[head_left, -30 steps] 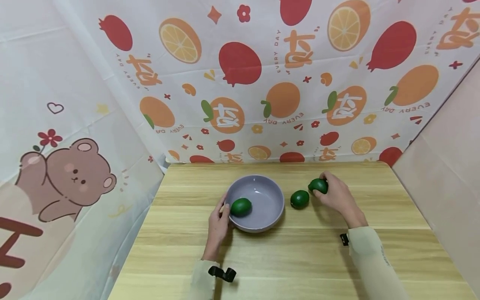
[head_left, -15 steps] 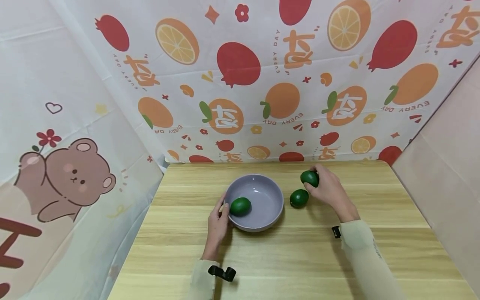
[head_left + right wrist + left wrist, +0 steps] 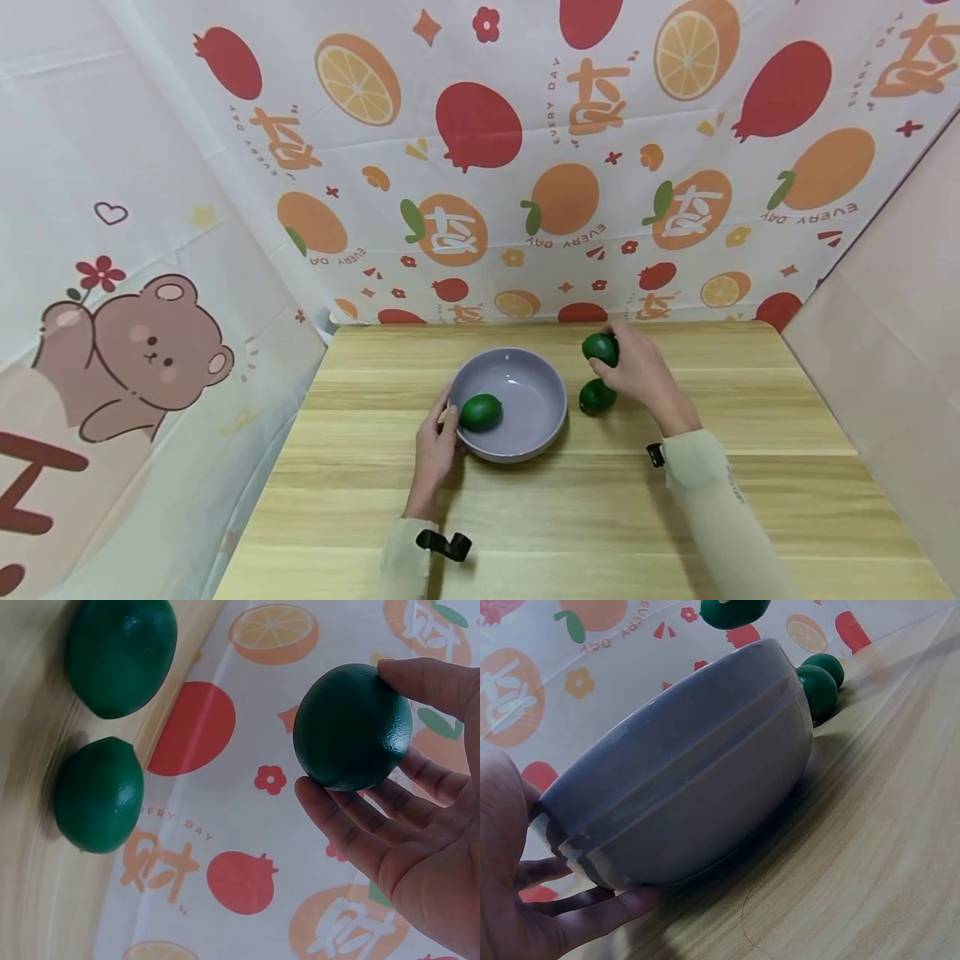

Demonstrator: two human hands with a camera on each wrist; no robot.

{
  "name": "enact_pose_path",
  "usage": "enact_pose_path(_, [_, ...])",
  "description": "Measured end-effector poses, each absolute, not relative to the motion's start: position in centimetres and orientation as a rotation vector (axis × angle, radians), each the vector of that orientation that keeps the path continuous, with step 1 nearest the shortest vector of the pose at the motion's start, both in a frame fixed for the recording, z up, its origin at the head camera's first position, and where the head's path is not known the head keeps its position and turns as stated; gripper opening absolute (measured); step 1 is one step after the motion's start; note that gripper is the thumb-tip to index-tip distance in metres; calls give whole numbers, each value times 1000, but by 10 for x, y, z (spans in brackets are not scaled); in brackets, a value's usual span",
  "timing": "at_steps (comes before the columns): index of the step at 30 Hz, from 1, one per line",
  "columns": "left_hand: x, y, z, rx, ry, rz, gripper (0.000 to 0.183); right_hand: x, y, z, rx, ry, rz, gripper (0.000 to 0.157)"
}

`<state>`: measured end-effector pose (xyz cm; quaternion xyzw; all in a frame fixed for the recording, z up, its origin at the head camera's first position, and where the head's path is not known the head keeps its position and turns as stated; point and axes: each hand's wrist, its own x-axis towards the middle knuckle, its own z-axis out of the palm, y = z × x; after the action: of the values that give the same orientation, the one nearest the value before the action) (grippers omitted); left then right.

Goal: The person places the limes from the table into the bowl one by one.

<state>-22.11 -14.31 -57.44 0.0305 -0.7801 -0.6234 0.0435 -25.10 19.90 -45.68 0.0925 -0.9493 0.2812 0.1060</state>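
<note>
A purple-grey bowl [image 3: 528, 417] stands on the table with one green lime [image 3: 481, 412] inside, close to its left wall. My left hand [image 3: 435, 450] grips the bowl's left side, thumb by the rim; in the left wrist view its fingers lie under the bowl's outer wall [image 3: 690, 765]. My right hand [image 3: 641, 371] pinches a second lime [image 3: 598, 349] between thumb and fingertips, right of the bowl. A third lime [image 3: 594, 397] sits on the wood just below it, partly overlapped by the hand. The right wrist view shows the held lime [image 3: 349, 727] in the fingers, the palm facing it.
The light wood table [image 3: 517, 533] backs onto a fruit-print cloth [image 3: 510, 217]. A bear-print cloth [image 3: 157, 358] hangs at the left and a plain pale one [image 3: 900, 333] at the right. Each sleeve wears a black wrist mount [image 3: 444, 545].
My right hand has carried its lime leftward and slightly away from me, from beside the lime on the table to just behind it. My left hand and the bowl stay put.
</note>
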Motion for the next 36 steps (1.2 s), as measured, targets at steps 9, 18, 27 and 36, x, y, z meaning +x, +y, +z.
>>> enact_pose_path(9, [-214,-144,-560,73,-2395,-1937,46,-256,185,-452,306,-2793,827,47])
enact_pose_path(18, [-207,-142,-537,46,-2385,-1949,45,-262,175,-450,325,-2805,835,45])
enact_pose_path(27, [-208,-141,-536,49,-2395,-1948,45,-268,163,-449,358,-2826,825,48])
enact_pose_path(36, [-208,-140,-536,49,-2419,-1933,45,-273,146,-455,416,-2838,777,55])
